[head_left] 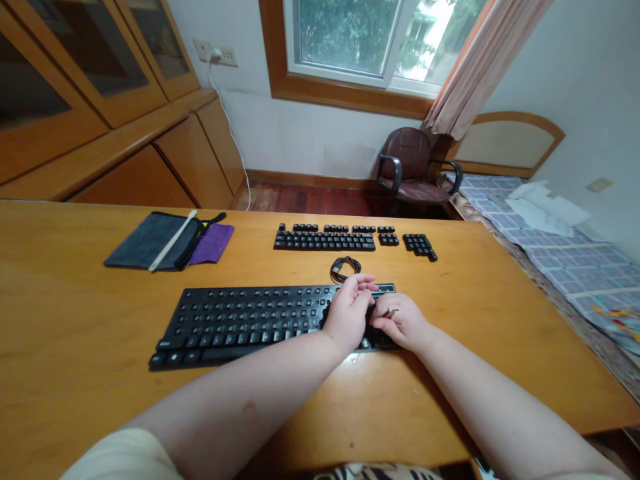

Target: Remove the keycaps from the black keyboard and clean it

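A black keyboard point(235, 320) with most of its keycaps off lies on the wooden desk. Bottom-row caps and a few at the lower left are still seated. My left hand point(349, 312) rests over its right part, fingers stretched forward and slightly bent, the thumb near my other hand. Close beside it, my right hand point(401, 320) is closed over the number-pad end, pinching a small thin metal tool point(391, 313) that sticks out between the fingers. Both hands hide the keys beneath. Behind the keyboard, loose black keycaps point(325, 241) stand in rows.
A coiled black cable point(345, 269) lies just behind my hands. At the back left are a grey cloth pouch point(145, 243), a pale flat stick point(173, 241) and a purple cloth point(213, 243). Beyond the desk point(80, 333) stand an office chair point(413, 163) and a bed point(540, 233).
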Tool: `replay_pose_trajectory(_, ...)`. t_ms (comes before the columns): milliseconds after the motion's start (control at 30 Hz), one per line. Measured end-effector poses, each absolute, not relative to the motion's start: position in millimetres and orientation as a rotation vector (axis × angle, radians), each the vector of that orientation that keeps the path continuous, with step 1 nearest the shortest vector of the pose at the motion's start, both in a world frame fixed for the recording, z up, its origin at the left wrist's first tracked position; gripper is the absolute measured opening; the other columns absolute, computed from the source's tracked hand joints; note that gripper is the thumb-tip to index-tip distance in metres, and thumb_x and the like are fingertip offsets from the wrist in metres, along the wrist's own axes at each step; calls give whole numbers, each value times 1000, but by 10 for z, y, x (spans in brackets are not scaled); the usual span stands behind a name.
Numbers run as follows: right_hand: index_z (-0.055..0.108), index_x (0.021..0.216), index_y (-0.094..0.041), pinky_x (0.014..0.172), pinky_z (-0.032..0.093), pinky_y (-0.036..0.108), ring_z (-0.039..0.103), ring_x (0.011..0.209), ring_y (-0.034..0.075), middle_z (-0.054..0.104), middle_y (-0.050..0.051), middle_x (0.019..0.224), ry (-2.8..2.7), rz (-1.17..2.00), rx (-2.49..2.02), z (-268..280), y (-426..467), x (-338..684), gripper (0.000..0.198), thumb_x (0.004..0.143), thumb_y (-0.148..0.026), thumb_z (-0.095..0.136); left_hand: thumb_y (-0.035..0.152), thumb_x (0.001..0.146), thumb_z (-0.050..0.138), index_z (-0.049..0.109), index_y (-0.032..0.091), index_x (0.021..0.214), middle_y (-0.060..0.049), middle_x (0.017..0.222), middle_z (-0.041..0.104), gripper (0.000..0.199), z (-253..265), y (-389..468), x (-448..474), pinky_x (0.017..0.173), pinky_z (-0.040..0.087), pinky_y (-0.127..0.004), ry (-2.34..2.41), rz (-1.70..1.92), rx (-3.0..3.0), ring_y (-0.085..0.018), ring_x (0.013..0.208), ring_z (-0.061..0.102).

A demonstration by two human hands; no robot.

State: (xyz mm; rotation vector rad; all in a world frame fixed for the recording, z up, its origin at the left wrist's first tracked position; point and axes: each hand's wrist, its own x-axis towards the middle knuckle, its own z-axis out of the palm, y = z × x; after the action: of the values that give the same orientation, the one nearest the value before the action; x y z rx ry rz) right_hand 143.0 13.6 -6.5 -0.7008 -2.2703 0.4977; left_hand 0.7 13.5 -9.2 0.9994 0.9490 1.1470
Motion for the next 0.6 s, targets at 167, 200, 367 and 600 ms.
replay_pose_trajectory(167, 50, 56, -20, 55, 36, 28, 49, 52, 14, 53, 1, 50, -2453, 377, -706, -61, 122, 1382, 36, 89, -35, 50, 14, 79, 45, 56, 16, 100, -3, 90, 60, 24, -101, 140, 12, 73, 45, -25, 965, 1144, 993, -10, 73, 55)
replay_pose_trajectory(200, 49, 56, -20, 54, 36, 28, 48, 51, 13, 53, 1, 50, -2480, 343, -709, -60, 118, 1378, 36, 89, -33, 50, 15, 80, 45, 56, 16, 100, -3, 90, 61, 23, -100, 141, 12, 73, 45, -25, 969, 1142, 992, -10, 72, 55)
replay_pose_trajectory(367, 49, 58, -20, 54, 36, 27, 46, 48, 12, 52, 0, 49, -2475, 295, -646, -74, 106, 1393, 31, 89, -25, 48, 24, 86, 43, 58, 16, 99, -4, 88, 62, 22, -81, 148, 2, 73, 44, -27, 991, 1122, 1011, -11, 71, 55)
replay_pose_trajectory(600, 50, 59, -20, 54, 37, 27, 46, 49, 12, 52, -1, 50, -2326, 459, -715, -159, 110, 1408, 29, 87, -23, 51, 25, 86, 43, 59, 16, 96, -4, 88, 62, 21, -79, 161, -9, 74, 43, -27, 997, 1110, 1061, -12, 71, 55)
